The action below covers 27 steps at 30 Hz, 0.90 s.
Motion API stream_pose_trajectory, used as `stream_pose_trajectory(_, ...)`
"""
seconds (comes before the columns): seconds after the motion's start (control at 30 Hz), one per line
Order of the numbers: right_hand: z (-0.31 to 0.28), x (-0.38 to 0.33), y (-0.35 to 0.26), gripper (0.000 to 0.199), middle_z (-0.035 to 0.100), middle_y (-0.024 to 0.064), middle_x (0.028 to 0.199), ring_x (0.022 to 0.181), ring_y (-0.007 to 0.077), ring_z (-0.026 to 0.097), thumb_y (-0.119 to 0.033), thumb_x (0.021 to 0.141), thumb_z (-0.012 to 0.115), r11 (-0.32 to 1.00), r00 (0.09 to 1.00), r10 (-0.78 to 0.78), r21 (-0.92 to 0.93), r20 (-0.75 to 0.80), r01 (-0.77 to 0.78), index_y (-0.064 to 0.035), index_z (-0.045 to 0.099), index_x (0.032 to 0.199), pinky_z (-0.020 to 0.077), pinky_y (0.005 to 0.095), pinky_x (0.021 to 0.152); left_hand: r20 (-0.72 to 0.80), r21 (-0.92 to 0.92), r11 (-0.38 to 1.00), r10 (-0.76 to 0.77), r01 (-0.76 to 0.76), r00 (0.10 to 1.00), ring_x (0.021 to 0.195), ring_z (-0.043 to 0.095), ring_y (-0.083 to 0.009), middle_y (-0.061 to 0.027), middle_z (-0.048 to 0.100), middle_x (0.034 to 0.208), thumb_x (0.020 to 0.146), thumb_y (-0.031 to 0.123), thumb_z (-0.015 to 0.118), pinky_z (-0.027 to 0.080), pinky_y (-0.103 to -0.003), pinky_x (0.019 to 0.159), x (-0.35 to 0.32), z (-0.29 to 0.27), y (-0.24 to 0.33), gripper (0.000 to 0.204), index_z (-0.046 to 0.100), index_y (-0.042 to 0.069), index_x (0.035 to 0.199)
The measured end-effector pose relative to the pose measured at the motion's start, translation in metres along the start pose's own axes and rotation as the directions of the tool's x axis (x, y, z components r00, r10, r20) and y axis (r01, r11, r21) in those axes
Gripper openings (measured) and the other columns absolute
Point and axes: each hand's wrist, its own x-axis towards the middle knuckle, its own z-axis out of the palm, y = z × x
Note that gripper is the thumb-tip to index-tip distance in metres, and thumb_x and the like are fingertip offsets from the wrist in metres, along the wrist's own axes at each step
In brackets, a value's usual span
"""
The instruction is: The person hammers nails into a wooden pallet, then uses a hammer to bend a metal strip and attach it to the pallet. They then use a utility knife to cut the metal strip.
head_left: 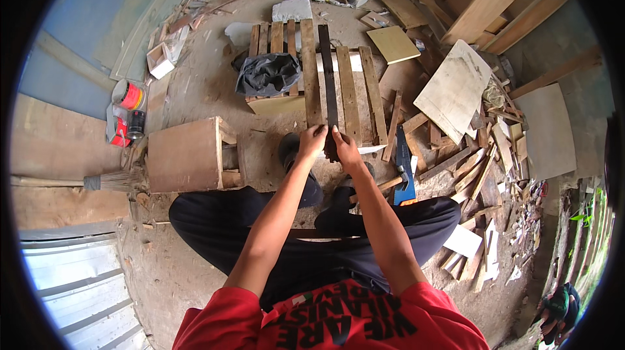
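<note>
- Two hands of mine meet at the near end of a dark strip, and everything around them sits on a dirt floor (pixel 195 89) littered with offcuts.
- Wide plywood sheets (pixel 454 89) lie off to my right, pale and tilted among the scrap.
- Straight ahead of me lies a slatted wooden pallet (pixel 349 89), its boards running away from me.
- To my left a wooden box (pixel 185 154) stands on the dirt, just beside my knee.
- On the far left part of the pallet rests a crumpled black plastic bag (pixel 268 73).
- Lengthwise over the pallet lies the dark strip (pixel 327 76), long and narrow, between two lighter slats; its near end reaches my fingers.
- A broom (pixel 111 182) lies flat to the left of the box.
- A blue-handled saw (pixel 403 168) lies on the ground just right of my right forearm, with a hammer (pixel 384 181) beside it.
- Red and black cans (pixel 129 112) stand together well off to the left.
- My left hand (pixel 312 138) is closed around the near end of the dark strip, fingers curled over its edge.
- My right hand (pixel 345 148) pinches the same end from the other side, touching the left hand.
</note>
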Motion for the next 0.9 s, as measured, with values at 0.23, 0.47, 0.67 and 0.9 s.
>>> stream_pose_trajectory(0.23, -0.015, -0.029, 0.032, 0.033, 0.069, 0.0134, 0.097, 0.087, 0.0199, 0.07, -0.021, 0.099, 0.063, 0.997, 0.993, -0.019, 0.075, -0.119, 0.028, 0.0096, 0.062, 0.112, 0.0594, 0.033, 0.077, 0.199, 0.187, 0.979, -0.116, 0.079, 0.973, 0.087, 0.063, -0.0096, -0.0068, 0.073, 0.093, 0.095, 0.03, 0.065, 0.049, -0.027, 0.075, -0.012, -0.006, 0.008, 0.036, 0.071, -0.003, 0.107)
stream_pose_trajectory(0.47, -0.018, -0.047, 0.058, 0.03, 0.07, 0.0156, 0.095, 0.085, 0.0212, 0.071, -0.014, 0.096, 0.066, 0.99, 0.963, -0.054, 0.112, -0.263, 0.086, 0.014, 0.063, 0.106, 0.0605, 0.0313, 0.075, 0.225, 0.236, 0.964, 0.067, -0.121, 0.972, 0.099, 0.07, -0.0259, -0.0167, 0.073, 0.109, 0.092, 0.019, 0.067, 0.053, -0.033, 0.086, -0.038, -0.009, 0.024, 0.036, 0.066, -0.004, 0.119)
stream_pose_trajectory(0.67, -0.011, -0.049, 0.058, 0.036, 0.07, 0.0177, 0.092, 0.084, 0.0239, 0.072, -0.018, 0.095, 0.068, 0.985, 0.965, -0.023, 0.16, -0.261, 0.067, 0.0155, 0.062, 0.108, 0.0605, 0.0317, 0.076, 0.243, 0.494, 0.741, 0.384, -0.454, 0.891, 0.121, 0.058, -0.0355, -0.0221, 0.062, 0.129, 0.089, 0.018, 0.067, 0.045, -0.041, 0.104, -0.039, -0.009, 0.011, 0.044, 0.061, -0.005, 0.126)
stream_pose_trajectory(0.9, -0.007, -0.05, 0.057, 0.036, 0.07, 0.019, 0.094, 0.086, 0.0236, 0.072, -0.017, 0.094, 0.07, 0.975, 0.958, 0.013, 0.217, -0.285, 0.051, 0.0151, 0.063, 0.107, 0.0601, 0.0313, 0.077, 0.279, 0.448, 0.799, 0.302, -0.401, 0.912, 0.127, 0.053, -0.0364, -0.0201, 0.057, 0.137, 0.089, 0.023, 0.066, 0.042, -0.041, 0.109, -0.019, -0.008, -0.007, 0.05, 0.059, -0.001, 0.132)
